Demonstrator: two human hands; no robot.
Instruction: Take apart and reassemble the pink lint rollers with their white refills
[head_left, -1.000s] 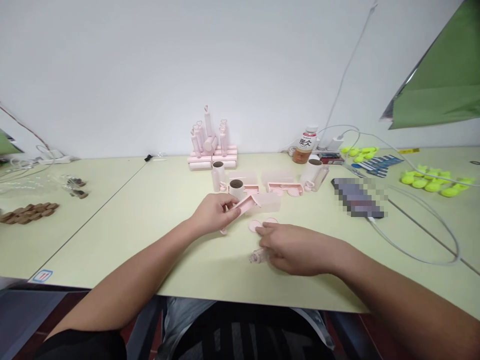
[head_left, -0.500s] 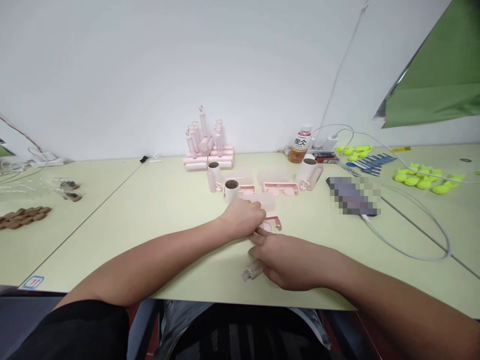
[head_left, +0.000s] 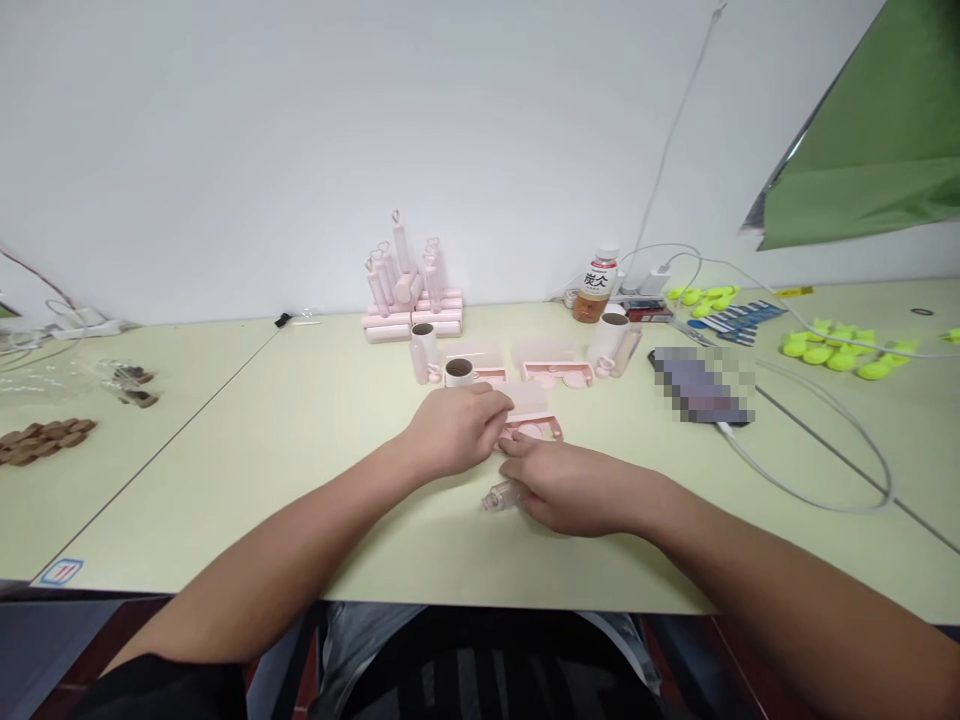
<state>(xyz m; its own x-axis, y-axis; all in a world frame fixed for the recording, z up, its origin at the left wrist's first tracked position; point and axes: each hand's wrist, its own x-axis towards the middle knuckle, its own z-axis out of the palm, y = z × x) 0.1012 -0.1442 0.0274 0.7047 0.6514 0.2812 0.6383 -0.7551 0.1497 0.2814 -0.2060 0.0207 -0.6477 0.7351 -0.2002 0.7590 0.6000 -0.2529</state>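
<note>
There lay the open pink case (head_left: 553, 428), its long axis running left to right, just past my right fingertips and off to the right of my left hand (head_left: 459, 428), both hands right up at its near left end! My right hand (head_left: 574, 485) reached in palm down, fingers stretched forward, a clear tube (head_left: 501, 496) tucked in its grip; my left arched over, fingers curled, whatever it pinched impossible to tell.

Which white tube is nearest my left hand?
The front white tube, its bottom hidden behind the left hand; the back-left tube and right tube stand farther off.
</note>
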